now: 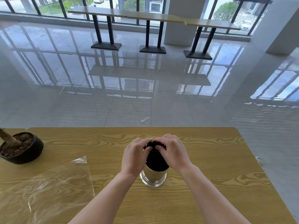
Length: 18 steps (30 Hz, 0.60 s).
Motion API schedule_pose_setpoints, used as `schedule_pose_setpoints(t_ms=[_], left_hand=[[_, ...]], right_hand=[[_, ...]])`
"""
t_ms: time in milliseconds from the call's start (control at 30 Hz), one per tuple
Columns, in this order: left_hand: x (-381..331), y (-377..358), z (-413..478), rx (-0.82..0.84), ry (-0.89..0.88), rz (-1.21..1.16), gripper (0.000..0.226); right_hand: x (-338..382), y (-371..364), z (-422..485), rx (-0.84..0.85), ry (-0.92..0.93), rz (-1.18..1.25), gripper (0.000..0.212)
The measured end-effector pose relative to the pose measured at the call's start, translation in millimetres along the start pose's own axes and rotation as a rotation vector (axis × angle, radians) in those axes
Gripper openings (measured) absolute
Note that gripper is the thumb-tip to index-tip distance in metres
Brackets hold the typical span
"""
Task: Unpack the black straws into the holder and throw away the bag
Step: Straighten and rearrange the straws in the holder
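Black straws (157,157) stand bundled in the steel holder (152,177) on the bench (210,159); my left grip (135,154) and right grip (173,151) both curl round their tops. Unpacking judged complete. Outstanding: the empty bag (47,188) lies leftward, not yet discarded.

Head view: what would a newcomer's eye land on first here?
First, the left hand and right hand together gripping the top of a bundle of black straws, which stands in a shiny cylindrical metal holder at the middle of the wood-grain table. Next, the clear plastic bag lying flat on the table to the left, with a round black plant pot beyond it near the left edge.
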State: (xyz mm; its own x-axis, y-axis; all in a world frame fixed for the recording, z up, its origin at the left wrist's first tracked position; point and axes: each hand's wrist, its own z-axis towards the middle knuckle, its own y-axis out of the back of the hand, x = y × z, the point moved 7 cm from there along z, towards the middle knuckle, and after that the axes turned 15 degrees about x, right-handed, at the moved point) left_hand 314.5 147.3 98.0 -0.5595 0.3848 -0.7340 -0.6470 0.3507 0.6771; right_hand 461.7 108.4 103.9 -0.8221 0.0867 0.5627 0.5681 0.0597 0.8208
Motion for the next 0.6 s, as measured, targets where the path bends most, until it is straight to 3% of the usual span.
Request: schedule_pose_setpoints(t_ms=[233,467,600], left_hand=[[19.4,-0.9,-8.1,0.003,0.083,-0.179,0.064],[19.3,-0.9,-3.2,-0.07,0.139,-0.235,0.027],[12.5,-5.9,2.4,-0.031,0.134,-0.223,0.02]], right_hand=[[-9.4,5.7,-7.5,-0.013,-0.039,0.018,0.057],[-13.2,3.7,-4.2,-0.016,-0.106,0.12,0.05],[-10.3,3.5,-2.9,-0.015,-0.103,0.138,0.042]])
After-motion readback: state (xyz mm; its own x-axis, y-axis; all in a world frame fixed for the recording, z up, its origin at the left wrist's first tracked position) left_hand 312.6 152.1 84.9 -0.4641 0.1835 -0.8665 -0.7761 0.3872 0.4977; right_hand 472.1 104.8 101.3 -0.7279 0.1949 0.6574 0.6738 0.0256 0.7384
